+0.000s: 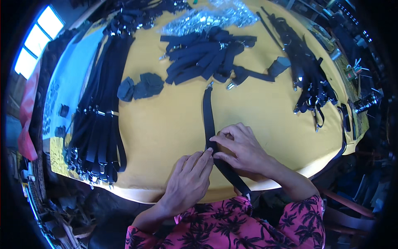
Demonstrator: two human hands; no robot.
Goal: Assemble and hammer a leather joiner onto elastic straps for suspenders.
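Note:
A long black strap (pixel 208 111) runs from the middle of the yellow table toward me, with a metal clip (pixel 210 84) at its far end. Its near end bends right over the table edge by my shirt. My left hand (pixel 188 178) lies flat with straight fingers, the fingertips touching the strap's left side. My right hand (pixel 241 150) comes from the right, thumb and bent fingers pinching the strap at the same spot. Whatever lies under those fingertips is hidden.
Black straps with metal clips (pixel 97 137) lie in a long bundle at left, and more straps (pixel 306 74) at right. Ahead are a heap of short black straps (pixel 203 56), dark fabric pieces (pixel 149 85) and clear plastic bags (pixel 211 18). The yellow table (pixel 153 137) curves close to me.

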